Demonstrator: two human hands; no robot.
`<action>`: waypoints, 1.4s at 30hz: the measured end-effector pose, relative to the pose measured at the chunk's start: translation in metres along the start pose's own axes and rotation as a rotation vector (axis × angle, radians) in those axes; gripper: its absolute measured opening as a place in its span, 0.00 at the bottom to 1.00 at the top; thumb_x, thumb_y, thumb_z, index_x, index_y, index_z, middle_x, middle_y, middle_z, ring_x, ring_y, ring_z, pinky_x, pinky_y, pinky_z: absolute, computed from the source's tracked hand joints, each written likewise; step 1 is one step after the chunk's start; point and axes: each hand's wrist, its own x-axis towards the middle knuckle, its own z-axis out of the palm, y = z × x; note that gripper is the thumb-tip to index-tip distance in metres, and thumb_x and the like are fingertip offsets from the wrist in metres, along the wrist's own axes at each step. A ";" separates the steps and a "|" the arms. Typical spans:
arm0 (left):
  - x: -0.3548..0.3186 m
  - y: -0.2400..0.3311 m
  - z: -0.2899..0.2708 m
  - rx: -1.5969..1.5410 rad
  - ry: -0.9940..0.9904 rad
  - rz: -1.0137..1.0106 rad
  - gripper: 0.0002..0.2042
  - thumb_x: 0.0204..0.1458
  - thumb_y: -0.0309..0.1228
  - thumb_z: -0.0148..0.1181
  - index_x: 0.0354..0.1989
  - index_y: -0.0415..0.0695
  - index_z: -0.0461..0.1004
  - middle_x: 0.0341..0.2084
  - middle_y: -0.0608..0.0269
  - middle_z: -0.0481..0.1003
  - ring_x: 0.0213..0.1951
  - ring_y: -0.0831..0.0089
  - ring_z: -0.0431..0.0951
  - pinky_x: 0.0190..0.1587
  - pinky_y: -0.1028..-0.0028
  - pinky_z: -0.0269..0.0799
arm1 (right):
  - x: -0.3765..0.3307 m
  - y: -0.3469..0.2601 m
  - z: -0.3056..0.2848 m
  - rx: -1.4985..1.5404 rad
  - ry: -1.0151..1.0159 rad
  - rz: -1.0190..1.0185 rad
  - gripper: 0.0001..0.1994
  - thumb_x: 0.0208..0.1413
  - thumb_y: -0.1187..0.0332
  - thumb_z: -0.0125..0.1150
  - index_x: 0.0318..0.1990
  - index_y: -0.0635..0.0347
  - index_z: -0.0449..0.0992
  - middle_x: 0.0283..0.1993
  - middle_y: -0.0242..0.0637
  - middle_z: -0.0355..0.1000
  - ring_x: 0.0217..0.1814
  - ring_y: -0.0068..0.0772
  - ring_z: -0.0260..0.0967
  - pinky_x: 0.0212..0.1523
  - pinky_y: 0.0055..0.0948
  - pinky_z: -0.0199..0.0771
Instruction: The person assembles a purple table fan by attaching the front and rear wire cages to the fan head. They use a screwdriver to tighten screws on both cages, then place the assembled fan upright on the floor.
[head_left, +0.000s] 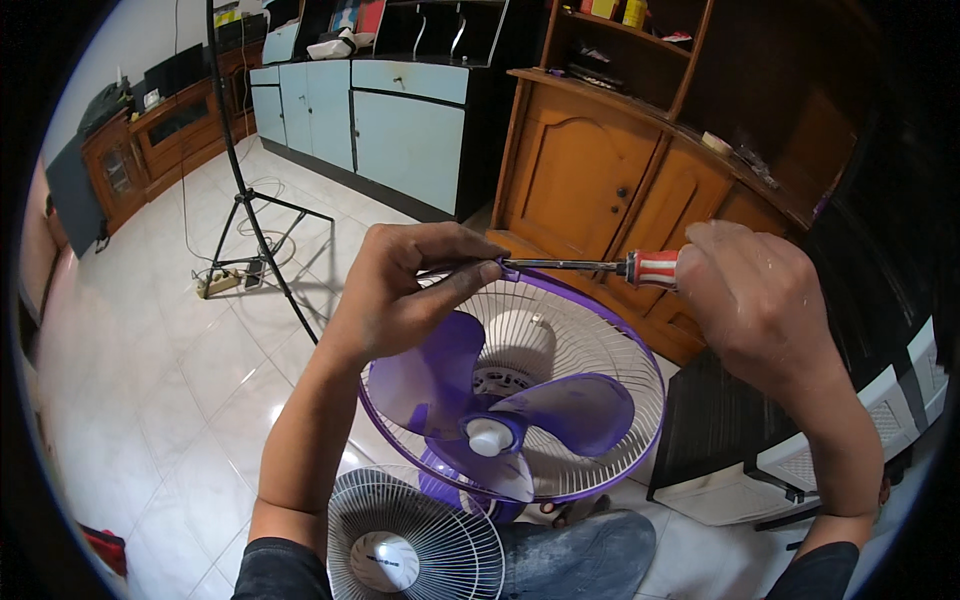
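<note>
Two hands work at the top rim of a purple fan guard [600, 330]. On the left, the left hand [400, 290] has its fingers [455, 285] pinched closed on the rim where the screwdriver [590, 266] tip meets it. The purple blades [480, 400] sit exposed inside the rear grille, and a detached white front grille [415, 545] lies below, by the person's knee. On the right, the right hand [755, 300] is wrapped shut around the red-and-white handle. If the tip slips off the small fastener, it would likely jab the pinching fingertips or bend the thin wires.
</note>
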 end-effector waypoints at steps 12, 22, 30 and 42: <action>-0.003 0.005 -0.003 0.001 -0.005 -0.028 0.08 0.60 0.23 0.69 0.46 0.32 0.85 0.37 0.52 0.86 0.41 0.69 0.87 0.48 0.71 0.84 | -0.007 -0.003 0.003 0.083 -0.063 0.058 0.16 0.63 0.60 0.69 0.50 0.61 0.76 0.43 0.47 0.74 0.38 0.38 0.78 0.32 0.30 0.79; -0.009 0.003 -0.012 0.302 -0.023 0.031 0.14 0.60 0.23 0.68 0.54 0.38 0.83 0.44 0.52 0.86 0.48 0.64 0.88 0.53 0.66 0.85 | -0.053 -0.014 0.030 0.033 -0.040 0.447 0.15 0.59 0.67 0.71 0.48 0.57 0.73 0.36 0.45 0.79 0.34 0.45 0.82 0.35 0.40 0.82; -0.066 -0.024 -0.057 0.384 0.003 -0.073 0.14 0.60 0.15 0.63 0.53 0.38 0.83 0.52 0.51 0.83 0.53 0.59 0.86 0.57 0.63 0.85 | -0.269 -0.121 0.143 0.655 -0.315 1.290 0.12 0.61 0.66 0.69 0.43 0.61 0.72 0.35 0.54 0.77 0.39 0.59 0.78 0.45 0.50 0.75; -0.061 -0.018 -0.061 0.527 -0.033 -0.143 0.05 0.65 0.19 0.60 0.46 0.35 0.78 0.39 0.60 0.81 0.45 0.71 0.83 0.52 0.69 0.81 | -0.482 -0.346 0.251 1.288 -0.509 1.544 0.23 0.57 0.60 0.71 0.56 0.64 0.79 0.52 0.54 0.80 0.53 0.56 0.81 0.52 0.41 0.81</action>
